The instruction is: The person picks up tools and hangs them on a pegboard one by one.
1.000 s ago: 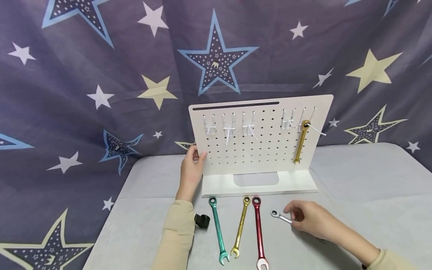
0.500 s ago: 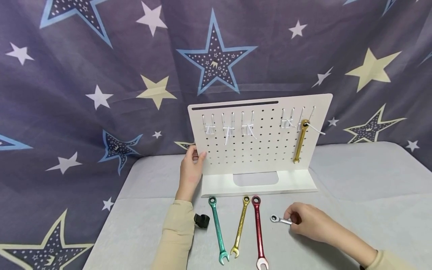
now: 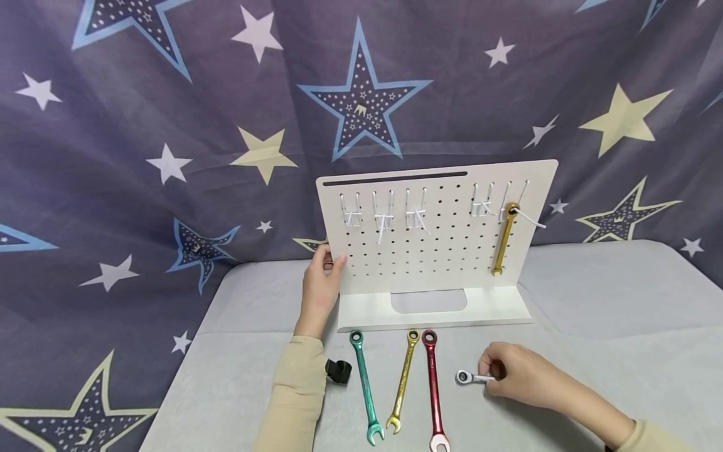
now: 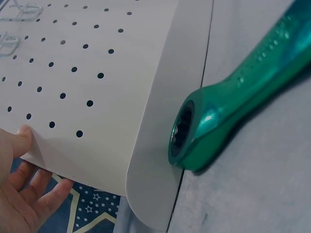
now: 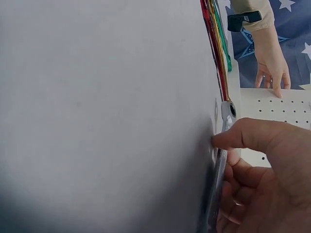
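My left hand (image 3: 321, 290) holds the left edge of a white pegboard (image 3: 407, 257), thumb on the front and fingers behind; the left wrist view shows the same grip. Right of the red wrench, my right hand (image 3: 522, 376) pinches a silver ratcheting combination wrench (image 3: 465, 377) between thumb and fingers. Its ring end points left, and the hand hides its other end in the head view. A green wrench (image 3: 364, 386), a small yellow wrench (image 3: 403, 382) and a red wrench (image 3: 433, 389) lie before the board, ring ends toward it. One gold wrench (image 3: 504, 242) hangs on the rightmost hook.
Several white hooks (image 3: 417, 216) stick out from the board's upper part. The board's base (image 3: 367, 312) stands on a grey cloth-covered table (image 3: 621, 314). Behind it hangs a dark curtain (image 3: 452, 119) with stars. A black wrist mount (image 3: 339, 370) sits at the left sleeve.
My right hand has turned the silver wrench from a slant to nearly level in the head view, its ring end moving toward me. The left hand and the board stay put.
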The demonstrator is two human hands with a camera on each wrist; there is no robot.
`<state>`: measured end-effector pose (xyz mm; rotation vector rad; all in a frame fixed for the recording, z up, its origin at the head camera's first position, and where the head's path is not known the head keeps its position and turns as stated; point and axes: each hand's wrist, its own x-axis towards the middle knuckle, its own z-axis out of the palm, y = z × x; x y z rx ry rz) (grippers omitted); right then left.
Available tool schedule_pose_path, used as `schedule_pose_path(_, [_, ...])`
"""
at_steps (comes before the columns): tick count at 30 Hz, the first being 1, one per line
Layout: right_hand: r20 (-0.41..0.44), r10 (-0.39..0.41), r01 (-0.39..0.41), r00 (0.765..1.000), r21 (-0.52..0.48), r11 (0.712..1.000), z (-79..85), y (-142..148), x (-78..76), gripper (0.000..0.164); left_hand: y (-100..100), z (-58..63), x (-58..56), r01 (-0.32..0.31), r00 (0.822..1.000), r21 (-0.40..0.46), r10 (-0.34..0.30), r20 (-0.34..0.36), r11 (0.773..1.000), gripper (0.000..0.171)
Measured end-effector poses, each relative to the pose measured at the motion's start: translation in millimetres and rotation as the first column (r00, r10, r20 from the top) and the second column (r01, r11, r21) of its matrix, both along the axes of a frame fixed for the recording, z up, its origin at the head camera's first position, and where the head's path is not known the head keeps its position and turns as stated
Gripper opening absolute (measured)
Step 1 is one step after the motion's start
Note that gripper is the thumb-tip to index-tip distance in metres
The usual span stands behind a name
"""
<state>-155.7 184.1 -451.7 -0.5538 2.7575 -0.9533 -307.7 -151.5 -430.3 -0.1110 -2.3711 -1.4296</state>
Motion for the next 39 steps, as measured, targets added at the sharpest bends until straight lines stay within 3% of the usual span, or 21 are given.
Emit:
schedule_pose_path(10, [0.088,0.082,-0.069,0.993,-0.144,0.987,2.3,0.8,-4.8,0.020,-0.4,0.1,0.4,0.001,1.000,0.004,-0.001,0.002,1.000,0.023])
schedule_pose_path(16, [0.054,0.070,-0.064,0.996,-0.116,0.991,1.3,-0.2,-4.8,0.022,-0.5,-0.7,-0.3,-0.002,1.000,0.005,0.002,0.003,1.000,0.023])
schedule_pose_path(23, [0.094,0.083,-0.074,0.992,-0.095,0.993,2.8,-1.1,-4.0,0.018,-0.2,-1.7,-0.8,-0.001,1.000,0.004,0.001,0.002,1.000,0.023])
schedule_pose_path(29, [0.120,0.123,-0.107,0.985,-0.134,0.985,5.6,-0.8,-4.8,0.009,-0.7,0.3,0.5,-0.004,1.000,0.009,0.004,0.006,1.000,0.023])
schedule_pose_path(39, [-0.005,0.111,-0.109,0.994,-0.266,0.958,8.4,3.5,-7.4,0.012,-1.1,-0.3,0.6,0.004,1.000,0.000,-0.004,0.007,1.000,0.024])
